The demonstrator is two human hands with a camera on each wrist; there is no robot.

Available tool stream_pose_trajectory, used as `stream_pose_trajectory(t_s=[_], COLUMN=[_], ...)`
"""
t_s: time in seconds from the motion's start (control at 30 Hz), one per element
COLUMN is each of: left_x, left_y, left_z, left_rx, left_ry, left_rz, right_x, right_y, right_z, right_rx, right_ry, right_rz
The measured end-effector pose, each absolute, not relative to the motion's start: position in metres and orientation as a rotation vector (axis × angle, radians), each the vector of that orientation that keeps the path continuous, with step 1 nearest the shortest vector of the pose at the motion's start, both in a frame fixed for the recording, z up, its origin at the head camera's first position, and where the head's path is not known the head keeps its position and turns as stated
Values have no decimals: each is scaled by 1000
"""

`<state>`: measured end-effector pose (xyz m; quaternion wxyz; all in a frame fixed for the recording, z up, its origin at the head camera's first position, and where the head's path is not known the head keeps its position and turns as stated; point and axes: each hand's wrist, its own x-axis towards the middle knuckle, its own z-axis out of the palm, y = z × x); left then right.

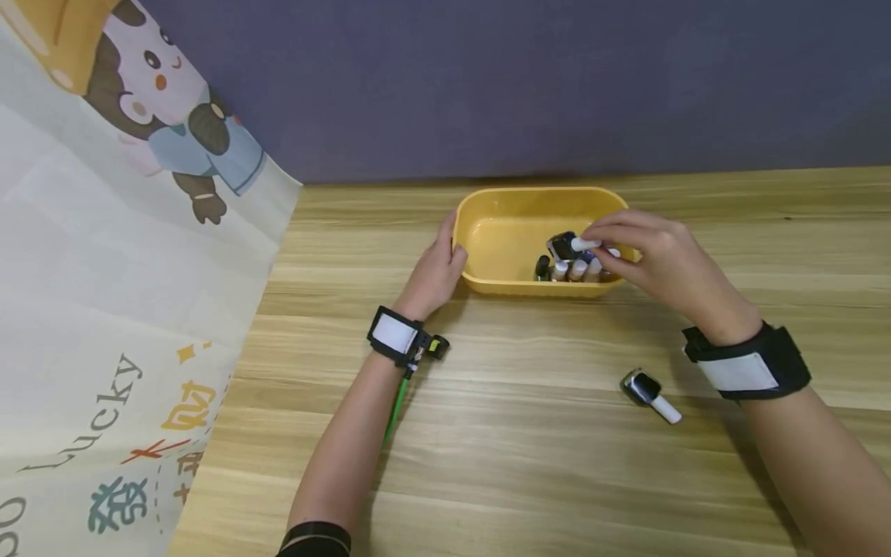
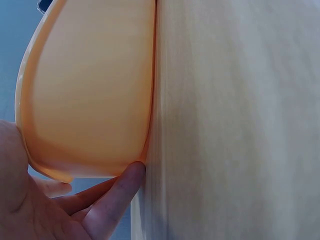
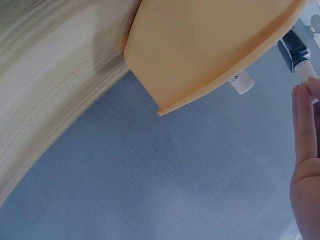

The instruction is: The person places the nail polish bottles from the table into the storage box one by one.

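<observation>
My right hand (image 1: 661,255) pinches the white cap of a dark nail polish bottle (image 1: 561,246), held tilted over the right half of a yellow plastic basket (image 1: 497,288). In the right wrist view, the fingertips meet on that cap, with the dark bottle (image 3: 293,50) beyond it. My left hand (image 1: 435,272) grips the basket's left end. Seen from the left wrist, its fingers (image 2: 112,207) lie against the outside of the end wall. Several nail polish bottles (image 1: 576,270) stand along the basket's near wall, partly hidden; one has a black cap, the others shown have pale caps.
Another dark nail polish bottle (image 1: 640,387) with a white cap lies on the wooden table (image 1: 529,464), in front of the basket and left of my right wrist. A dark blue-grey surface (image 1: 557,85) borders the table's far edge. A printed white cloth (image 1: 139,309) covers the left side.
</observation>
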<state>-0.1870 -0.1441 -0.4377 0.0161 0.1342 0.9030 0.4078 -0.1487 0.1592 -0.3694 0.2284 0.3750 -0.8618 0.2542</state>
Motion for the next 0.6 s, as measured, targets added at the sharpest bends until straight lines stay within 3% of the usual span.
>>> stream_pose_trajectory(t_s=[0.6], left_x=[-186], left_y=[-144], left_z=[-437], left_rx=[418], left_ry=[2800], left_rz=[1283], right_x=[-154], right_y=[156], right_z=[-376], right_rx=[997], right_ry=[-2382], right_rz=[708])
